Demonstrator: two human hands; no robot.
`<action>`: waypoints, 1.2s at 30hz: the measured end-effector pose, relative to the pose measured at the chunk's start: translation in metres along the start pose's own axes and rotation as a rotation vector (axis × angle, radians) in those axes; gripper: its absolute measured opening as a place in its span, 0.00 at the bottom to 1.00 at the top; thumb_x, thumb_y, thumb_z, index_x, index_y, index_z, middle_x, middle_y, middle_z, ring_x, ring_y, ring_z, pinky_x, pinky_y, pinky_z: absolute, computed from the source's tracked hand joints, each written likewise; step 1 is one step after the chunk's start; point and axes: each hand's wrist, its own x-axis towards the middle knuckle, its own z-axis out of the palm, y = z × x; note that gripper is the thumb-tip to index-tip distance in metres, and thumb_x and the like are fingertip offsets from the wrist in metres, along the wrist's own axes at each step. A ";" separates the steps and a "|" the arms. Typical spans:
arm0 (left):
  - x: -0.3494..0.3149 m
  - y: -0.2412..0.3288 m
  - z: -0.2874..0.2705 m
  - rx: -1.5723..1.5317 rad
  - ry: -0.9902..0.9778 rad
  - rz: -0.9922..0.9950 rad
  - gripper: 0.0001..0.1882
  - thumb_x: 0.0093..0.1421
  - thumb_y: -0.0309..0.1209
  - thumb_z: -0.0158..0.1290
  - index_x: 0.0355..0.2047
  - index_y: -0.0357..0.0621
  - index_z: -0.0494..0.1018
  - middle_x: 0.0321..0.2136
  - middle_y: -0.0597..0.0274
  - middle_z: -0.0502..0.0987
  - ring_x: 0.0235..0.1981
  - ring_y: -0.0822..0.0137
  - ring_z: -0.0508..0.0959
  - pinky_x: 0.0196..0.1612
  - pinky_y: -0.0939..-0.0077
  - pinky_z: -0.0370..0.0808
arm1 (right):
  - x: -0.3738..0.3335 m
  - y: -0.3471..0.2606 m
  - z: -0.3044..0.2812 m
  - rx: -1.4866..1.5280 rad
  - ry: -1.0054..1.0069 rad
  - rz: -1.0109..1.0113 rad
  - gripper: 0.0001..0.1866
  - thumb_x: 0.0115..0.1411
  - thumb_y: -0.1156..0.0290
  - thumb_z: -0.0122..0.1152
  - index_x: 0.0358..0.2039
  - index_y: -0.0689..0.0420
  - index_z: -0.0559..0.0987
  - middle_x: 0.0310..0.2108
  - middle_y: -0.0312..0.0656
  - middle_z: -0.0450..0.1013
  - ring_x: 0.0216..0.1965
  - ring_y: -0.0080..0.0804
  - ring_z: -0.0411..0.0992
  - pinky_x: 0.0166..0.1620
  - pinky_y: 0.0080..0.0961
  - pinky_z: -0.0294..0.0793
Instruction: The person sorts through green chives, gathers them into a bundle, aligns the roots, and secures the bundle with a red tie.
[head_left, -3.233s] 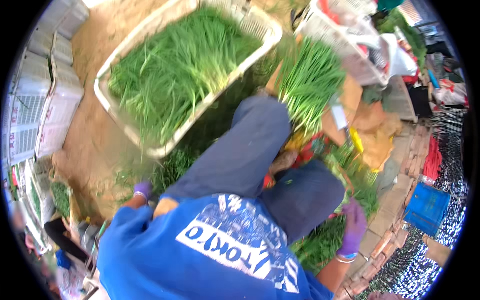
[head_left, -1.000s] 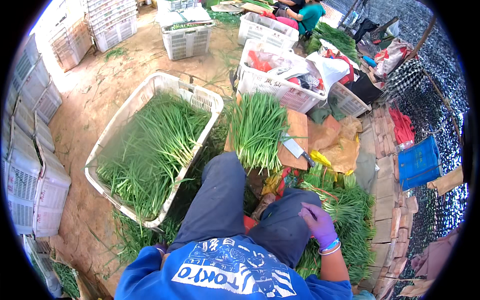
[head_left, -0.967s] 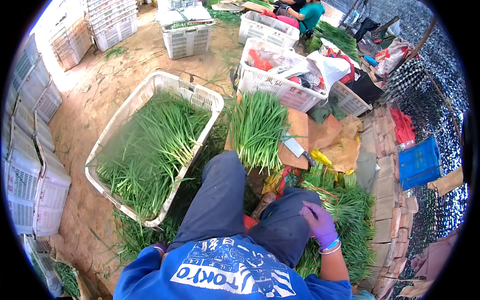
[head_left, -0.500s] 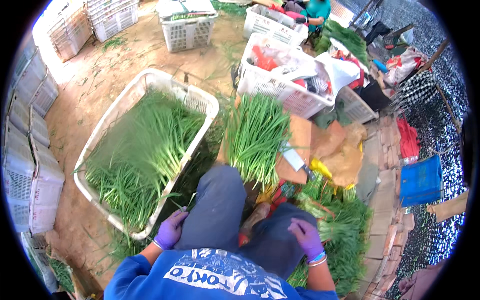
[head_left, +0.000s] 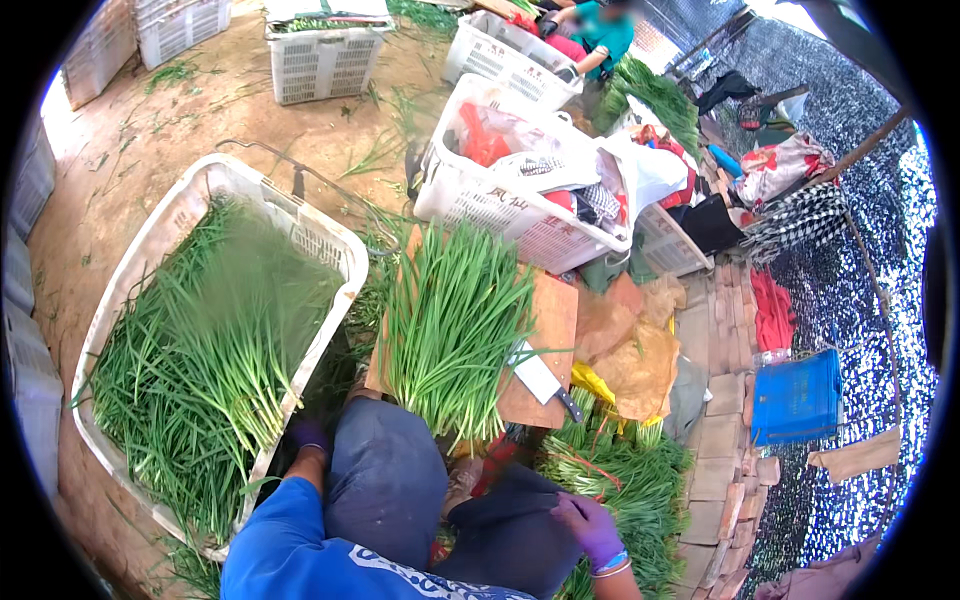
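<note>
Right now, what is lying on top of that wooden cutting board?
On the wooden board lie a spread bundle of green chives and a cleaver. The chives cover most of the board, hiding anything beneath them.

The left hand (head_left: 308, 436) has dropped beside the white crate (head_left: 330, 245), seemingly off the knee; the right hand (head_left: 590, 525) barely shifted.

left hand (head_left: 308, 436) in purple glove, low beside left knee, mostly hidden. right hand (head_left: 590, 524) gloved purple, fingers loosely curled, resting by right knee.
</note>
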 end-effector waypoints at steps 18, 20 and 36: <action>-0.094 -0.081 -0.077 0.037 -0.569 0.159 0.16 0.56 0.36 0.40 0.42 0.47 0.71 0.44 0.53 0.71 0.45 0.57 0.71 0.44 0.61 0.68 | -0.030 -0.016 0.011 -0.111 0.023 -0.115 0.17 0.56 0.68 0.52 0.41 0.68 0.71 0.29 0.43 0.73 0.33 0.26 0.72 0.39 0.19 0.69; -0.134 -0.109 -0.093 -0.007 -0.546 0.100 0.17 0.56 0.37 0.41 0.42 0.47 0.71 0.44 0.52 0.70 0.45 0.56 0.71 0.44 0.61 0.68 | -0.023 -0.038 0.019 -0.161 -0.030 -0.204 0.16 0.56 0.69 0.51 0.40 0.68 0.71 0.29 0.42 0.73 0.32 0.25 0.71 0.39 0.19 0.69; -0.270 -0.133 -0.125 0.020 -0.756 0.099 0.21 0.52 0.41 0.45 0.45 0.48 0.69 0.45 0.50 0.69 0.44 0.52 0.71 0.45 0.60 0.67 | -0.098 -0.042 0.047 -0.166 -0.047 -0.300 0.16 0.59 0.69 0.47 0.45 0.65 0.70 0.32 0.43 0.72 0.34 0.26 0.69 0.41 0.20 0.68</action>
